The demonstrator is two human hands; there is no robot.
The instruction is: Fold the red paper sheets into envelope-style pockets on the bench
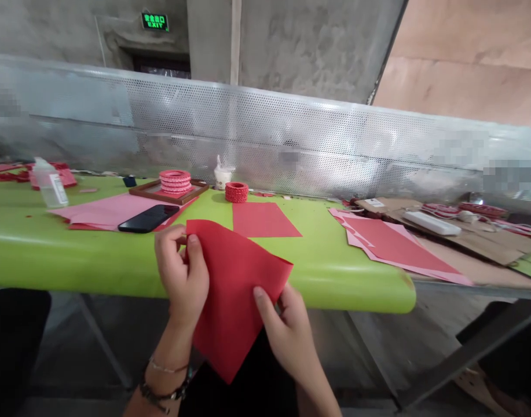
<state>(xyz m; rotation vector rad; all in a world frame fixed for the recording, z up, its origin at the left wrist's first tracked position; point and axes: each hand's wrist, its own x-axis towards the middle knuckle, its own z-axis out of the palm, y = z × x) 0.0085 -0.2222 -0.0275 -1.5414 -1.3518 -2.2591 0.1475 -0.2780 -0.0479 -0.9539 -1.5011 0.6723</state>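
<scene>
Seemingly, little is done on the red sheet (pixel 237 295): it hangs before the tabletop (pixel 334 286), bowed, with no clear cut or crease, so most work on it looks left. The left hand (pixel 185 278) pinches its upper left corner between thumb and fingers; the right hand (pixel 289 324) pinches its right edge likewise. Beyond lies a flat sheet (pixel 265 220). Fingertips behind the paper are hidden; pixelated patches mask parts of the perforated screen (pixel 248 121)

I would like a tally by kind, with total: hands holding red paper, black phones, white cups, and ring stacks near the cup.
Left hand and right hand holding red paper: 2
Black phone: 1
White cup: 1
Larger ring stack, smaller ring stack: 2
Total: 6
</scene>
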